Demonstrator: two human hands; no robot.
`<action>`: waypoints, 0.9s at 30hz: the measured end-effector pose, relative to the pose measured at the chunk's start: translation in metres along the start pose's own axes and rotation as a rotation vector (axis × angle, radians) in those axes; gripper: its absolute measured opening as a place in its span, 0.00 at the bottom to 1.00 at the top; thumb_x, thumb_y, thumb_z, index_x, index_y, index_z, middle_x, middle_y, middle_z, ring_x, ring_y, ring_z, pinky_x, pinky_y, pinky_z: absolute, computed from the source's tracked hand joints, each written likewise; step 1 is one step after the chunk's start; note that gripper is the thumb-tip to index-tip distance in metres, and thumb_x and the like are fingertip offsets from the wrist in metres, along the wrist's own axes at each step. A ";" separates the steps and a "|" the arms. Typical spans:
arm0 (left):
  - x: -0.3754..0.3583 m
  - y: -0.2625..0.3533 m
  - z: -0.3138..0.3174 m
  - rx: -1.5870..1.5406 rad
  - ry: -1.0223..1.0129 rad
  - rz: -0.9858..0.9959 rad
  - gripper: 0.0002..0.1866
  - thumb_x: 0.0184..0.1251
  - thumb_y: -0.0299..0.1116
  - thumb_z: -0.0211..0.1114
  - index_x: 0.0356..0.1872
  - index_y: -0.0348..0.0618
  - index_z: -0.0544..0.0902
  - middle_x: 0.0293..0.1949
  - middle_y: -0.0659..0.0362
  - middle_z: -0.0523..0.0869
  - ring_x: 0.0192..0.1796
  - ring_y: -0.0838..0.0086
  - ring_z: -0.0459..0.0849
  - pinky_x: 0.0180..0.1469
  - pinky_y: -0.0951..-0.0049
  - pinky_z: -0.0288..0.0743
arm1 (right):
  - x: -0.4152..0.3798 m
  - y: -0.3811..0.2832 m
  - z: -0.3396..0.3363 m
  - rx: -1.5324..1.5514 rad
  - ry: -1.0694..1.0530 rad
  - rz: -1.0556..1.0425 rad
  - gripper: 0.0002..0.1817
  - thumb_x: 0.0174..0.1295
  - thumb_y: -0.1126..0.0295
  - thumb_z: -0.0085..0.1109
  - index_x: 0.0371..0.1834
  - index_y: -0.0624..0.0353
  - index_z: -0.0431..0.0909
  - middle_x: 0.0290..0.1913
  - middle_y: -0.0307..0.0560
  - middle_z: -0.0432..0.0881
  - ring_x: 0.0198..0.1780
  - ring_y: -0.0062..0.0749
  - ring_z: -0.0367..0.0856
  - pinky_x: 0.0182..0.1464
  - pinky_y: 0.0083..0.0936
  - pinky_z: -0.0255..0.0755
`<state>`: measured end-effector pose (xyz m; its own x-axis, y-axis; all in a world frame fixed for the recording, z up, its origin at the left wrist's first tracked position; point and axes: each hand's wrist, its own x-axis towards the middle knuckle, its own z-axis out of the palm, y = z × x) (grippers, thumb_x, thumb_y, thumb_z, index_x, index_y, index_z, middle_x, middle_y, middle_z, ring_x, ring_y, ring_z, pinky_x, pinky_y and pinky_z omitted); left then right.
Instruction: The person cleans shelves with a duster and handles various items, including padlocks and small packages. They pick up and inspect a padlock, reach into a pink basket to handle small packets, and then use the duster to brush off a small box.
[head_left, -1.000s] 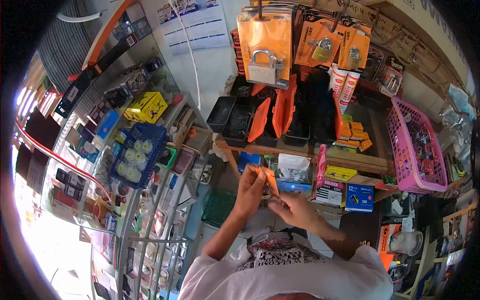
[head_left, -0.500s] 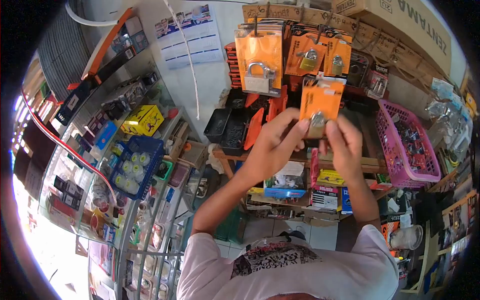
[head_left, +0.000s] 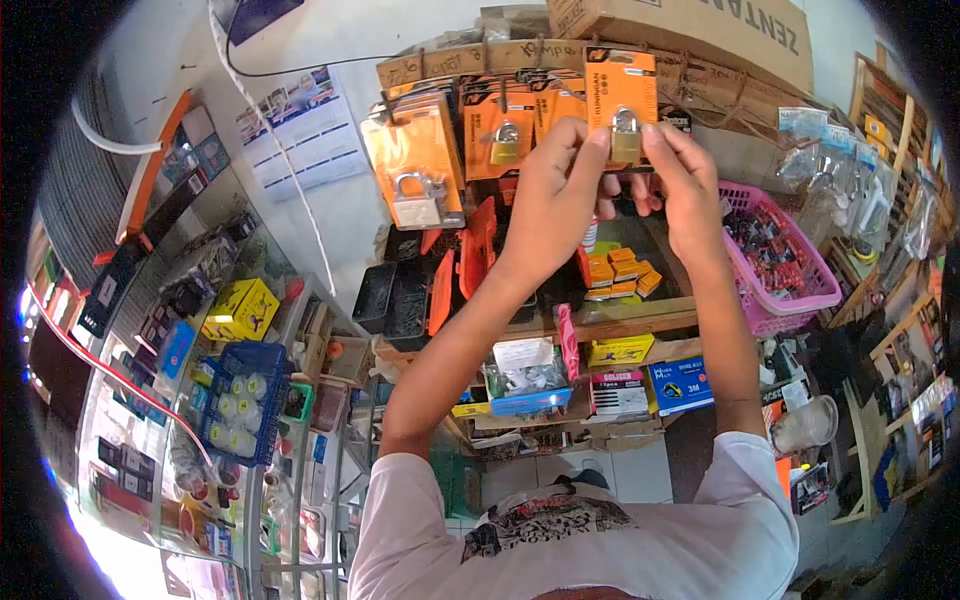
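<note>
- fingers (head_left: 590,165) of the left hand (head_left: 548,210) are drawn nearly together, thumb laid on the front at the lower left edge of a flat, rectangular orange card pack (head_left: 622,82).
- the right hand (head_left: 692,195) pinches the same pack from the other side, its thumb at the lower right edge; fingertips of both hands show below and behind it, partly hidden.
- on the lower half of the pack sits a brass-bodied padlock (head_left: 626,148) with a silver shackle, between the two thumbs.
- the pack is held up roughly upright, face toward the wearer, in front of a brown cardboard strip (head_left: 430,68) and just right of the hanging stock.
- from that strip hang more orange packs: a large one with a silver padlock (head_left: 416,208) at the left, and a smaller one with a brass padlock (head_left: 505,150) beside it.
- below the hands, small orange cardboard boxes (head_left: 620,268) lie grouped on a wooden-edged counter (head_left: 610,325).
- to the left, near the left forearm, stand black open plastic trays (head_left: 375,295) and upright orange plastic pieces (head_left: 478,245).
- to the right, beside the right forearm, is a pink perforated plastic basket (head_left: 800,303) filled with small red-and-dark packets (head_left: 770,245).
- above stands a large brown cardboard carton (head_left: 690,35).
</note>
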<state>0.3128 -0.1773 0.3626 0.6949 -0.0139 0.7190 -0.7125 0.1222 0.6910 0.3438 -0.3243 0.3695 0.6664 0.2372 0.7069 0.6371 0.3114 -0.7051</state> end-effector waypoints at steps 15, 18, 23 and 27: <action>-0.016 0.013 -0.002 0.053 0.067 -0.060 0.12 0.82 0.36 0.50 0.36 0.40 0.71 0.23 0.62 0.78 0.23 0.83 0.77 0.25 0.80 0.72 | 0.005 0.005 0.006 0.176 -0.058 0.063 0.16 0.73 0.62 0.54 0.34 0.63 0.81 0.21 0.37 0.78 0.16 0.15 0.70 0.18 0.15 0.61; -0.024 0.008 0.001 -0.004 0.071 -0.149 0.12 0.81 0.36 0.49 0.36 0.40 0.72 0.24 0.63 0.78 0.23 0.83 0.76 0.26 0.80 0.72 | 0.004 0.004 -0.004 0.183 -0.123 0.066 0.17 0.71 0.64 0.54 0.25 0.61 0.80 0.18 0.38 0.78 0.14 0.17 0.71 0.17 0.15 0.59; -0.031 0.003 -0.001 0.053 0.147 -0.218 0.12 0.80 0.37 0.50 0.36 0.41 0.73 0.23 0.62 0.78 0.22 0.82 0.77 0.25 0.82 0.72 | 0.001 0.020 -0.004 0.178 -0.127 0.198 0.16 0.71 0.66 0.55 0.26 0.63 0.80 0.21 0.41 0.80 0.15 0.19 0.73 0.17 0.17 0.62; -0.024 -0.027 -0.016 0.078 0.236 -0.250 0.12 0.80 0.39 0.50 0.38 0.42 0.72 0.24 0.59 0.79 0.21 0.79 0.78 0.23 0.81 0.71 | 0.011 0.060 -0.006 0.247 -0.164 0.213 0.13 0.72 0.65 0.56 0.37 0.65 0.82 0.23 0.41 0.81 0.19 0.17 0.75 0.22 0.16 0.67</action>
<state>0.3170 -0.1641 0.3260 0.8455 0.1968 0.4963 -0.5167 0.0673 0.8535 0.3914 -0.3088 0.3344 0.6900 0.4591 0.5596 0.3647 0.4472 -0.8167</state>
